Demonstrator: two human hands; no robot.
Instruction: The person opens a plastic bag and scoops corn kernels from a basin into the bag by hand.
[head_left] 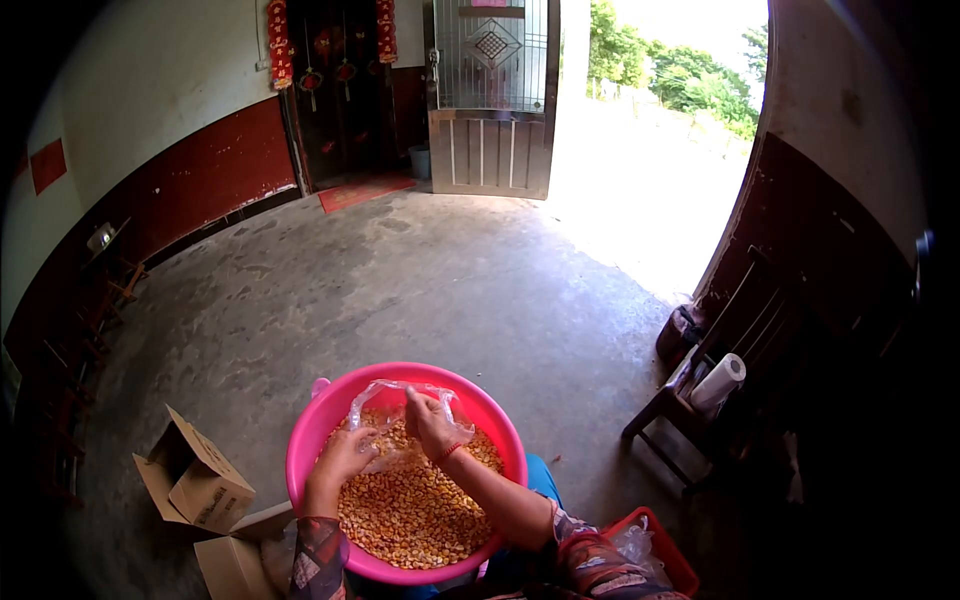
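- Evidently, the left hand (pixel 346 455) is gripping one side of a clear plastic bag (pixel 408 386), its fingers curling inward at the film; how tightly they are closing, I cannot tell.
- The right hand (pixel 432 424) is pinching the bag's other side, fingers pointing up and drawing together; a red bracelet (pixel 449 453) is circling that wrist.
- Between the hands, the bag is opening into a loose loop and hanging over the yellow-orange corn kernels (pixel 415 515); whether anything is lying inside it, I cannot tell.
- The kernels are filling the lower part of a round pink basin (pixel 299 450), and both hands are working inside its rim.
- To the basin's left, an open cardboard box (pixel 212 490) is standing on the concrete floor (pixel 400 290), with another cardboard piece (pixel 232 570) lying near it.
- To the right, a red container (pixel 682 562) is holding crumpled clear plastic (pixel 636 548).
- Farther right, a white roll (pixel 720 380) is resting on a dark wooden chair (pixel 650 410).
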